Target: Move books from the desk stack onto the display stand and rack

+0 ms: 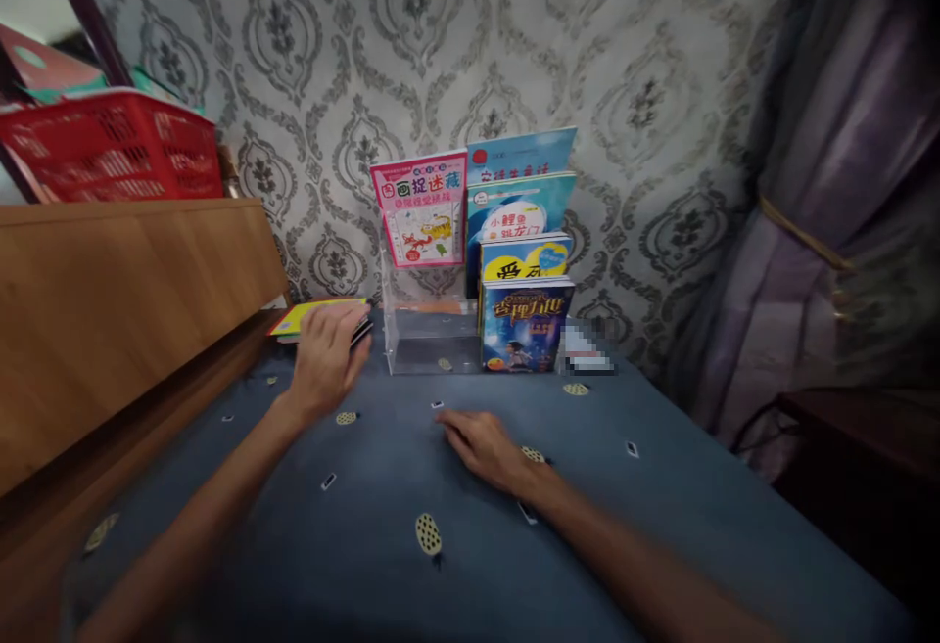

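Note:
My left hand (323, 357) is closed around a book, of which only a dark, layered edge (361, 332) shows beside the fingers; its cover is mostly hidden. Just behind that hand lies a yellow-covered book (305, 314). My right hand (481, 445) rests low over the blue patterned cloth, fingers stretched out and nothing in them. Ahead of both stands a clear acrylic book rack (392, 349). A pink picture book (422, 217) leans at its upper left. Down its right side, a blue-purple book (525, 330) fronts several stepped blue books (521, 209).
A wooden panel (132, 320) borders the left side, with a red plastic basket (110, 149) above it. Patterned wallpaper backs the rack. To the right hang a grey-purple curtain (808, 183) and a dark piece of furniture (859, 467). A blurred-out item (586, 349) lies right of the rack.

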Motion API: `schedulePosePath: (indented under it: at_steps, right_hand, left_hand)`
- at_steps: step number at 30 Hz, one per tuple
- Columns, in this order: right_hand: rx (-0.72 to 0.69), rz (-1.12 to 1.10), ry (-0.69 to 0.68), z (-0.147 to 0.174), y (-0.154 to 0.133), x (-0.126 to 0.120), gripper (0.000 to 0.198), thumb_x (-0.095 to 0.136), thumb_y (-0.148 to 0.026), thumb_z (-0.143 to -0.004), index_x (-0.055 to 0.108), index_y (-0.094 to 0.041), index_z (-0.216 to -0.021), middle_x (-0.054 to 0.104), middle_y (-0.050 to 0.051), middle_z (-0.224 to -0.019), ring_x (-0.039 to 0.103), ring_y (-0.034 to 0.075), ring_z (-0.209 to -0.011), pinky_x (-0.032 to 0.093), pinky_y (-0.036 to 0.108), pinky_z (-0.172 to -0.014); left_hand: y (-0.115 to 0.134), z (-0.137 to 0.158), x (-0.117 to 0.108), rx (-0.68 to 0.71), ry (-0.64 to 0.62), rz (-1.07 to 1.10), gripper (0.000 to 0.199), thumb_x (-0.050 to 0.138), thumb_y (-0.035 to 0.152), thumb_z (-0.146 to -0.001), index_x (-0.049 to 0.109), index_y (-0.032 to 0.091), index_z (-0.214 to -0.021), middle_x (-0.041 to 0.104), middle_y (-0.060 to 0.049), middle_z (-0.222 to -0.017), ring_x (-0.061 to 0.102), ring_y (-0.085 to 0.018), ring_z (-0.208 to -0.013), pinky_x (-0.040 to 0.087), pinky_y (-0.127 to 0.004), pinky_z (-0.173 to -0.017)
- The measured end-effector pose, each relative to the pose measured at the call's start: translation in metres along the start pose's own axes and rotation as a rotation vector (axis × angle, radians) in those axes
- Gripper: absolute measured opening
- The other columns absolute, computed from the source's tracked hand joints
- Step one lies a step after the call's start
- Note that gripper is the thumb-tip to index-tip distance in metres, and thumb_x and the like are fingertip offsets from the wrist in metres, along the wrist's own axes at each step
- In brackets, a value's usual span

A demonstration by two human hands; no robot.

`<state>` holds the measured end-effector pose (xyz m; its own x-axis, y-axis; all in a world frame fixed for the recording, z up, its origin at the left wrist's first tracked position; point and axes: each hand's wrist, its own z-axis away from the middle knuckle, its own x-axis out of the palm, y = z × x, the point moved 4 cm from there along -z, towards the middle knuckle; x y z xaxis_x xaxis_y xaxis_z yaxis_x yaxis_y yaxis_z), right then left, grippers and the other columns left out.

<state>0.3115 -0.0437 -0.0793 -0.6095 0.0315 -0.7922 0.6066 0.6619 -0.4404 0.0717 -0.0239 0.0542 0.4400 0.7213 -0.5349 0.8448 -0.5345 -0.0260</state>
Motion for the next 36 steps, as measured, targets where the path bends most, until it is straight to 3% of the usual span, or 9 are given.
schedulePosePath:
  at_steps: [3,5,10,14,20,23,27,32,36]
  right_hand:
    - [-0.004,-0.011,0.006,0.000,0.000,0.000,0.033,0.042,-0.019,-0.092,0.071,-0.021,-0.108,0.076,0.008,-0.089,0.070,0.022,-0.079,0.049,0.031,-0.076]
    - [0.000,-0.036,0.020,0.000,0.000,-0.001,0.032,0.043,-0.020,-0.092,0.071,-0.022,-0.108,0.075,0.007,-0.087,0.070,0.022,-0.077,0.049,0.030,-0.075]
    - [0.023,-0.062,0.011,0.000,0.003,-0.002,0.033,0.041,-0.025,-0.095,0.071,-0.023,-0.110,0.075,0.008,-0.088,0.070,0.024,-0.078,0.050,0.033,-0.076]
    - [0.059,-0.080,0.005,0.002,0.012,0.002,0.035,0.041,-0.027,-0.096,0.073,-0.024,-0.110,0.076,0.009,-0.090,0.071,0.024,-0.080,0.052,0.035,-0.077]
    - [0.098,-0.121,0.067,0.006,0.022,0.003,0.037,0.042,-0.039,-0.098,0.073,-0.026,-0.111,0.078,0.009,-0.097,0.074,0.024,-0.086,0.056,0.037,-0.083]
    - [0.119,-0.140,0.053,0.008,0.025,0.001,0.042,0.037,-0.043,-0.101,0.072,-0.024,-0.115,0.078,0.009,-0.093,0.074,0.022,-0.083,0.058,0.035,-0.081]
    - [0.168,-0.121,0.058,0.009,0.030,-0.002,0.046,0.039,-0.052,-0.100,0.073,-0.024,-0.112,0.079,0.009,-0.088,0.075,0.022,-0.078,0.060,0.035,-0.078]
    - [0.165,-0.158,0.045,0.005,0.026,-0.004,0.042,0.039,-0.046,-0.100,0.074,-0.023,-0.107,0.078,0.008,-0.084,0.075,0.021,-0.075,0.060,0.032,-0.072]
    - [0.118,-0.181,0.052,-0.001,0.015,-0.007,0.036,0.041,-0.038,-0.098,0.074,-0.023,-0.105,0.077,0.006,-0.079,0.074,0.021,-0.071,0.059,0.031,-0.068]
  left_hand:
    - [-0.040,-0.010,0.047,-0.201,-0.402,-0.305,0.045,0.052,0.023,-0.095,0.049,0.016,-0.139,0.047,-0.019,-0.150,0.037,-0.033,-0.143,0.030,-0.056,-0.115]
    - [-0.064,-0.013,0.073,-0.278,-0.476,-0.357,0.048,0.054,0.021,-0.092,0.049,0.011,-0.138,0.049,-0.024,-0.148,0.037,-0.037,-0.142,0.029,-0.064,-0.112]
    - [-0.101,-0.008,0.115,-0.366,-0.569,-0.435,0.048,0.054,0.021,-0.091,0.050,0.008,-0.137,0.049,-0.028,-0.145,0.035,-0.040,-0.143,0.026,-0.065,-0.112]
    - [-0.117,-0.007,0.128,-0.396,-0.605,-0.500,0.037,0.047,0.020,-0.097,0.055,0.006,-0.130,0.060,-0.028,-0.130,0.050,-0.039,-0.130,0.035,-0.061,-0.107]
    - [-0.140,-0.013,0.140,-0.391,-0.672,-0.572,0.035,0.062,0.037,-0.097,0.060,0.015,-0.124,0.063,-0.010,-0.123,0.063,-0.025,-0.109,0.053,-0.048,-0.095]
    - [-0.146,-0.014,0.137,-0.337,-0.713,-0.556,0.033,0.062,0.036,-0.097,0.061,0.015,-0.123,0.064,-0.010,-0.122,0.064,-0.024,-0.108,0.054,-0.046,-0.093]
    - [-0.145,0.000,0.116,-0.231,-0.762,-0.510,0.026,0.050,0.015,-0.099,0.061,0.010,-0.121,0.067,-0.016,-0.120,0.064,-0.028,-0.111,0.052,-0.045,-0.093]
    - [-0.130,0.042,0.074,-0.158,-0.790,-0.482,0.038,0.045,0.013,-0.099,0.053,0.014,-0.136,0.058,-0.017,-0.140,0.054,-0.031,-0.130,0.046,-0.046,-0.102]
    - [-0.100,0.082,0.043,-0.153,-0.827,-0.455,0.039,0.044,0.016,-0.100,0.052,0.016,-0.138,0.057,-0.016,-0.143,0.053,-0.030,-0.132,0.046,-0.045,-0.104]
